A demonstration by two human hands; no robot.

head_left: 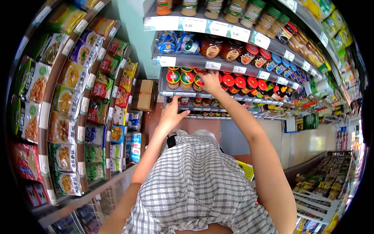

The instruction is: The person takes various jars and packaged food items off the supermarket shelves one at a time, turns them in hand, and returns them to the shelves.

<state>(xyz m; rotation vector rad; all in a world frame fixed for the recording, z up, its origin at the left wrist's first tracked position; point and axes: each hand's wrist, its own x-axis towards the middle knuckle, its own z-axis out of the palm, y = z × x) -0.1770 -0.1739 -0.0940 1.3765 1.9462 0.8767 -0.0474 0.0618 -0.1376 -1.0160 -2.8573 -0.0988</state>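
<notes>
My right hand (211, 82) reaches into a shelf of jars, closed at a jar (198, 82) with a red, green and yellow lid. Its fingertips are partly hidden among the jars. Matching jars with pale brown contents, such as this jar (187, 81), stand to its left, and dark sauce jars with red lids (228, 80) to its right. Lower and to the left, my left hand (171, 117) is open and empty, thumb out to the side. Its raised index finger is close to the front edge of that shelf (179, 94).
Above hang shelves with larger dark jars (211, 47), blue bags (166, 42) and spice bottles (253, 13). A rack of packaged food (72, 76) lines the left, beside a cardboard box (143, 95). A yellow basket (246, 169) shows near my right side.
</notes>
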